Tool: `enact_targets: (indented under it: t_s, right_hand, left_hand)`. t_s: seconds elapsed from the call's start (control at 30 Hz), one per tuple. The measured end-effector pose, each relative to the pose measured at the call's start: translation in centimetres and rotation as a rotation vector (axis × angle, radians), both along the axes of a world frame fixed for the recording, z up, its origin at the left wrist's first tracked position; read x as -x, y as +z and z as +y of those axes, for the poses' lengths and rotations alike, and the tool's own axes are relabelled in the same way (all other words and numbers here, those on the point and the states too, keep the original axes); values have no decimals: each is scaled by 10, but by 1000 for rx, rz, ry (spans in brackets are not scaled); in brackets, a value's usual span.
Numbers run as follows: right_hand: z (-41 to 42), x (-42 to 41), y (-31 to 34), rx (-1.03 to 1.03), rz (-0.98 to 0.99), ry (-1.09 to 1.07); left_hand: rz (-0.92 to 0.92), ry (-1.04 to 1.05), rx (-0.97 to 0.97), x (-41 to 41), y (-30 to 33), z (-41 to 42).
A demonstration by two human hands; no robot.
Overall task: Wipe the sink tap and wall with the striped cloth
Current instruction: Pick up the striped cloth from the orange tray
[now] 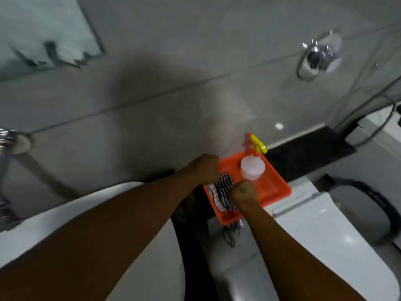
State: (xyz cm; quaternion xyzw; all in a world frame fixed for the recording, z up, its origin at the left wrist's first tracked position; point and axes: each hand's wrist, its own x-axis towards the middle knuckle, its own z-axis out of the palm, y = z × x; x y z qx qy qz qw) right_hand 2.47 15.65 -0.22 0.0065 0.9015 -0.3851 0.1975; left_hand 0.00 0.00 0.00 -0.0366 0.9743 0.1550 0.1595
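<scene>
A black-and-white striped cloth lies in an orange tray on top of the toilet tank. My left hand is closed on the cloth's far end. My right hand is closed on its near end. The white sink fills the lower left under my left forearm. A chrome tap shows at the far left edge, mostly cut off. The grey tiled wall rises behind everything.
A clear spray bottle with a yellow and red trigger stands in the tray's far corner. A chrome wall fitting sits upper right. A broken mirror hangs upper left. The white toilet is at lower right.
</scene>
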Motion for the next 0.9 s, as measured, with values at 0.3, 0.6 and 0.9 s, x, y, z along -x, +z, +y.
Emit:
enact_targets:
  t_s: [0.3,0.6,0.9]
  right_hand:
    - [7,39,-109,-299,-125,143]
    - [8,69,-123,-49,-253,72]
    - [1,50,50,432,-92,181]
  left_hand:
    - [-278,111,-50,53,-119,19]
    - [-345,289,-261,65,-110,4]
    - [47,666,-951,-46,62,-45]
